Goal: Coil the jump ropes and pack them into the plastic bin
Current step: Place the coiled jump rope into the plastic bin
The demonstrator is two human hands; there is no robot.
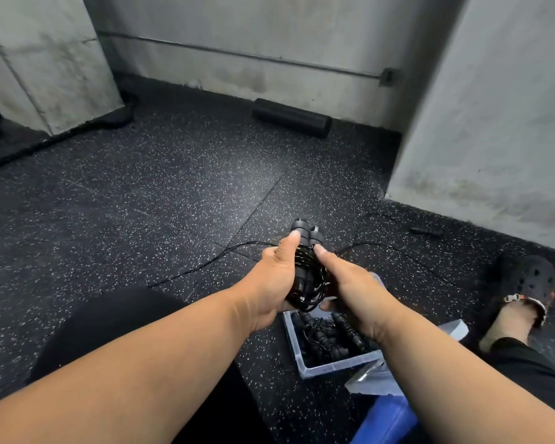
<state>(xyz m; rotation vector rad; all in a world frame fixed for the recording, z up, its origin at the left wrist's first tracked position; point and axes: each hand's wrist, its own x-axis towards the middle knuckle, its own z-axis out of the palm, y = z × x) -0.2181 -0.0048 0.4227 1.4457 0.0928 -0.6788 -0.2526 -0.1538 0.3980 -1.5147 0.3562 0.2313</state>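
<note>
Head view, looking down at a speckled black rubber floor [141,193] in a corner of grey concrete walls.

Centre frame: left hand [276,277] wrapped round a coiled black jump rope [308,280], thumb up along the two handles [305,232], which stick out above the fist side by side. Right hand [350,283] closed on the other side of the same coil, thumb tip touching the wound cord just below the handles. Both hands holding the bundle, raised off the floor.

Directly below and slightly nearer: clear plastic bin [327,366] on the floor, already holding several coiled black ropes [327,338]. Right forearm crossing over the bin's right side.

Beyond the hands: loose cord [205,261] of another rope trailing across the floor to the left and right, with one handle [426,231] lying near the right wall, so at least one rope not yet coiled.

Also visible: black foam roller [292,118] against the far wall, a foot in a black clog [529,283] at right, something blue [385,421] at the bottom edge, too cropped to name.

Step in hand, by judgement: coil finished or nearly so, held just above the bin. Next move likely calls for keeping the loops pinched tight while lowering the bundle into free space among the packed ropes, then letting go without the coil springing open.
</note>
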